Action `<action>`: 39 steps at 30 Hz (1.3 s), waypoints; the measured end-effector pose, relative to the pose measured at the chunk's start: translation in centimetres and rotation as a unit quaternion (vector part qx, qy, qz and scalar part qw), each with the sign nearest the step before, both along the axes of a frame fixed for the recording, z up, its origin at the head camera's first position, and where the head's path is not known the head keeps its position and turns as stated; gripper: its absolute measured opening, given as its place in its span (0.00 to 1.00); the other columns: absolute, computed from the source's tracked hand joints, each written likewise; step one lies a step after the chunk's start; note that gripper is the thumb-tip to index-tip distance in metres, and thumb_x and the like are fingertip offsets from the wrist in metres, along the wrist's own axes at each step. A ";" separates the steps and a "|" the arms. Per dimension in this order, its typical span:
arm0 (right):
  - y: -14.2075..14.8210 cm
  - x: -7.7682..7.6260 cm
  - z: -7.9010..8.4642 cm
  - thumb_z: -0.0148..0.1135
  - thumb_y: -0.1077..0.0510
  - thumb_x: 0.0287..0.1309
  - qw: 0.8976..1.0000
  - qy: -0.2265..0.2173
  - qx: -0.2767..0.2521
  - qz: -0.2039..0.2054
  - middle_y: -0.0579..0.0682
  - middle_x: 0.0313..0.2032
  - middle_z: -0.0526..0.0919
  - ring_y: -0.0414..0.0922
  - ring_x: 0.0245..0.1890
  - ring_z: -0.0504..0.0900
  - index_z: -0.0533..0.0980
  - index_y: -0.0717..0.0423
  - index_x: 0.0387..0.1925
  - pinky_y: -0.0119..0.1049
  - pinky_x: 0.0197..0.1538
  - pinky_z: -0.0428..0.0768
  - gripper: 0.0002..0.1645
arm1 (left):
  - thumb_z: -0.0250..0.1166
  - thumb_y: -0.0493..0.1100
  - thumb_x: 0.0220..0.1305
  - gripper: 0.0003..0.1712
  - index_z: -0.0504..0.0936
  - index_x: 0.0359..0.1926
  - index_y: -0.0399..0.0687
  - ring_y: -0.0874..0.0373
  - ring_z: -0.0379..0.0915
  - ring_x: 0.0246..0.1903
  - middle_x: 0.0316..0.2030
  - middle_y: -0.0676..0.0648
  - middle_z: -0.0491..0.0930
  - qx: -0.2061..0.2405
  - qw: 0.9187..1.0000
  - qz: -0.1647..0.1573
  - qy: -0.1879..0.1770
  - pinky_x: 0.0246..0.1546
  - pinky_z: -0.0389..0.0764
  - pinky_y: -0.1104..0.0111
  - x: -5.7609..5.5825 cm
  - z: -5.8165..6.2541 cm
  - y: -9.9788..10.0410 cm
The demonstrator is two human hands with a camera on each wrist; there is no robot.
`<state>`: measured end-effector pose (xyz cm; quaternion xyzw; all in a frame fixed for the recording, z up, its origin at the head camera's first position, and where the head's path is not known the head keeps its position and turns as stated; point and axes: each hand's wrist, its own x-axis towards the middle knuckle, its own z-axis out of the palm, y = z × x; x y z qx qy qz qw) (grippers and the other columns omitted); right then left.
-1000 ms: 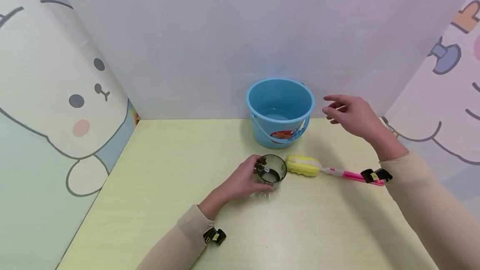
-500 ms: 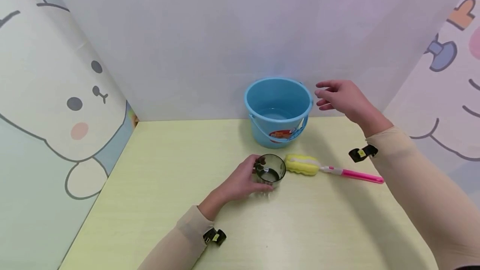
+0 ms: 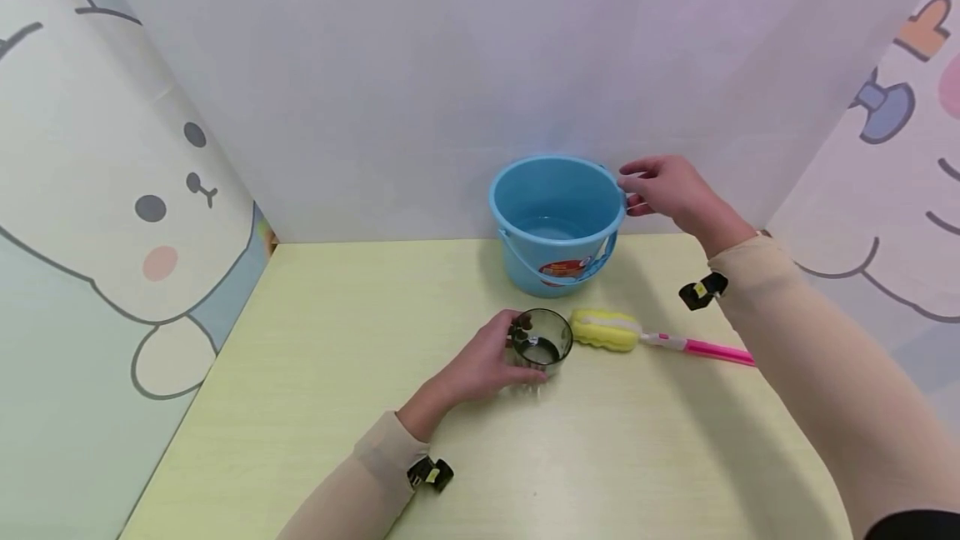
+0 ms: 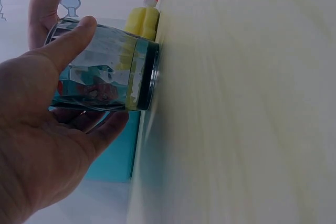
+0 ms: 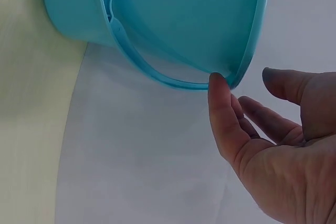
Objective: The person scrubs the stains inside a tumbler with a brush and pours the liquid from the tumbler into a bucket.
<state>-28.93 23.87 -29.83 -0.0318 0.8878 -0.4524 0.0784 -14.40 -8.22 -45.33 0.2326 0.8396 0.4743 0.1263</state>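
Note:
My left hand (image 3: 480, 367) grips a smoky clear glass cup (image 3: 551, 332), fingers on one side and thumb on the other. In the left wrist view the cup (image 4: 105, 72) stands upright with its thick base at the tabletop. At the back of the table is a blue plastic bucket (image 3: 525, 261) with a red label, its bail handle lowered at the front. My right hand (image 3: 667, 194) is at the bucket's right rim. Seen from the right wrist, its fingertips (image 5: 218, 85) reach the rim near the handle joint, while the thumb (image 5: 283, 85) stays apart from it.
A bottle brush (image 3: 607, 330) with a yellow sponge head and pink handle lies right of the cup, partly under my right forearm in the head view. The pale yellow table (image 3: 337, 315) meets a white wall (image 3: 375, 107) close behind the bucket. Side walls carry cartoon prints.
My right hand has moved left and up to the bucket's rim. My left hand and the cup have stayed in place.

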 end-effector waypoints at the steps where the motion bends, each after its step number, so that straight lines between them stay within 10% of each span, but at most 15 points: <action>1: -0.1 -0.1 -0.1 0.57 0.48 0.81 1.000 -0.002 0.000 0.000 0.68 0.63 0.79 0.54 0.49 0.89 0.64 0.64 0.78 0.44 0.55 0.86 0.36 | 0.85 0.51 0.55 0.51 0.66 0.72 0.46 0.52 0.73 0.63 0.64 0.47 0.75 0.000 1.000 0.000 0.000 0.65 0.77 0.58 0.0 0.0 0.0; 11: -0.4 -0.6 -0.5 0.56 0.54 0.81 1.000 -0.008 0.007 -0.001 0.70 0.60 0.80 0.50 0.44 0.89 0.69 0.68 0.73 0.55 0.60 0.81 0.30 | 0.85 0.53 0.55 0.51 0.66 0.72 0.46 0.51 0.72 0.64 0.64 0.46 0.75 -0.002 1.000 0.000 0.001 0.66 0.76 0.57 0.0 -0.2 0.2; 19: 0.0 -0.7 -0.6 0.57 0.57 0.81 1.000 -0.019 -0.008 0.009 0.70 0.63 0.78 0.48 0.45 0.88 0.68 0.70 0.74 0.43 0.55 0.86 0.29 | 0.86 0.52 0.54 0.52 0.66 0.72 0.46 0.53 0.72 0.64 0.64 0.46 0.75 0.000 1.000 -0.002 0.001 0.66 0.76 0.57 -0.1 -0.2 0.2; 30: 1.1 -0.3 -1.0 0.55 0.63 0.80 0.991 -0.071 -0.111 0.025 0.68 0.71 0.69 0.60 0.62 0.79 0.60 0.68 0.79 0.29 0.51 0.85 0.33 | 0.85 0.51 0.55 0.51 0.66 0.72 0.43 0.52 0.72 0.64 0.64 0.46 0.75 0.003 1.000 -0.009 0.008 0.67 0.75 0.57 -0.1 -0.2 0.3; 39: 1.6 -0.2 -1.9 0.57 0.64 0.79 0.979 -0.075 -0.184 0.040 0.69 0.73 0.65 0.44 0.52 0.84 0.58 0.68 0.80 0.32 0.55 0.85 0.35 | 0.85 0.52 0.55 0.51 0.67 0.71 0.44 0.53 0.73 0.63 0.63 0.47 0.76 0.010 1.000 -0.010 0.004 0.66 0.76 0.57 -0.2 -0.4 0.1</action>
